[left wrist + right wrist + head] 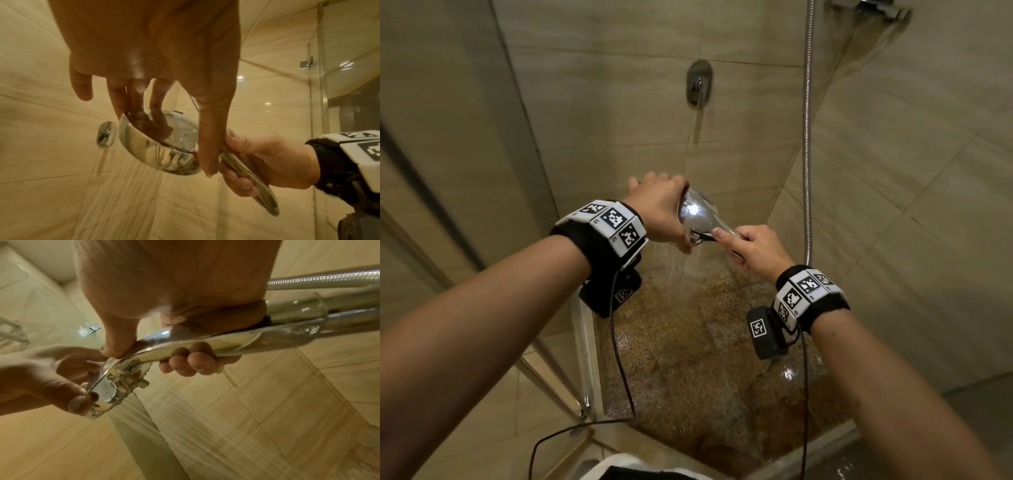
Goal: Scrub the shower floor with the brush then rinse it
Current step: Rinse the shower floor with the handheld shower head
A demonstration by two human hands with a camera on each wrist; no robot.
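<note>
Shower floor (705, 359) gets rinsed because your right hand (755, 248) grips the shower head (697, 214) handle while your left hand (659, 205) pinches its rim, steering spray downward.

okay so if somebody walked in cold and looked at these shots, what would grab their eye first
Most likely the shiny chrome shower head at the centre, spraying water down onto the wet speckled shower floor. Both hands are on it: the right hand grips the handle, while the left hand holds the round head from above. Behind them, a wall spout on the beige tiles also runs a thin stream.
</note>
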